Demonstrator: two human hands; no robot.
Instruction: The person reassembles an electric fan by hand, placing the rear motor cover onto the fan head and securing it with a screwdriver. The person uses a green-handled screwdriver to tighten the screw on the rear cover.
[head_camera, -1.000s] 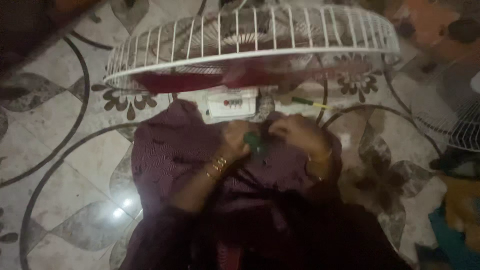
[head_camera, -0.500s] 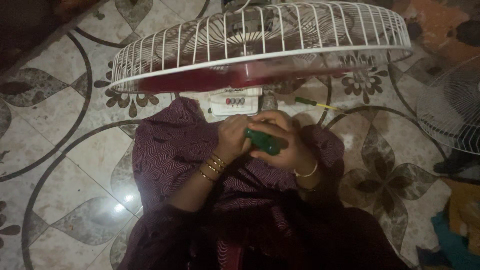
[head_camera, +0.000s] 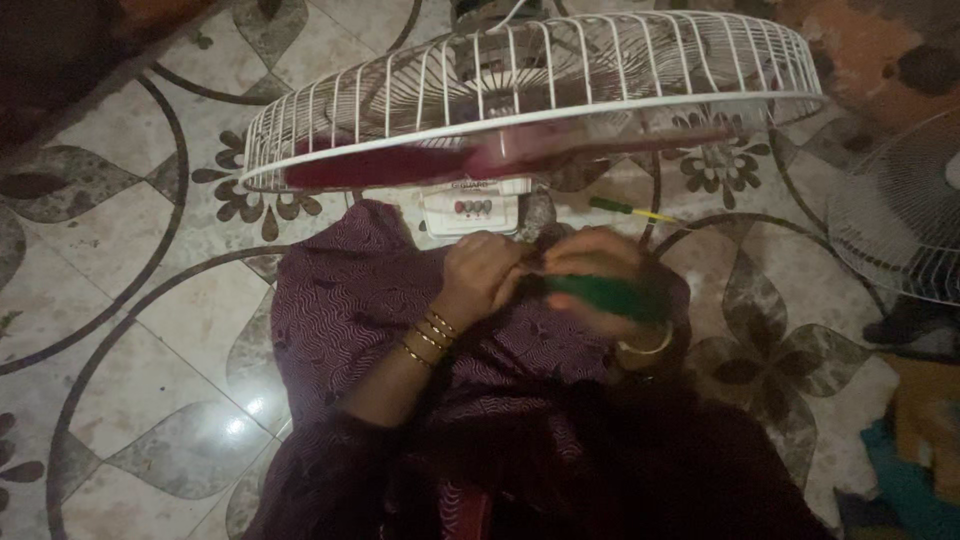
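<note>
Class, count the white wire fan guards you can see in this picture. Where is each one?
2. One fan guard sits over the red blades ahead of the hands; a second guard lies at the right edge, partly cut off. Others may be outside the view.

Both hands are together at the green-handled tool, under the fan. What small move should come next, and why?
Probably steady the green-handled tool before anything else. The right hand wraps its blurred handle, and the left hand pinches at its tip end. They sit over the maroon patterned cloth, below the white wire fan guard.

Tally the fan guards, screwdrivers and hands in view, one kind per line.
White wire fan guards: 2, the big one and one at the right edge
Green-handled screwdrivers: 2, held and on the floor
Hands: 2, left hand, right hand
Total: 6
</note>
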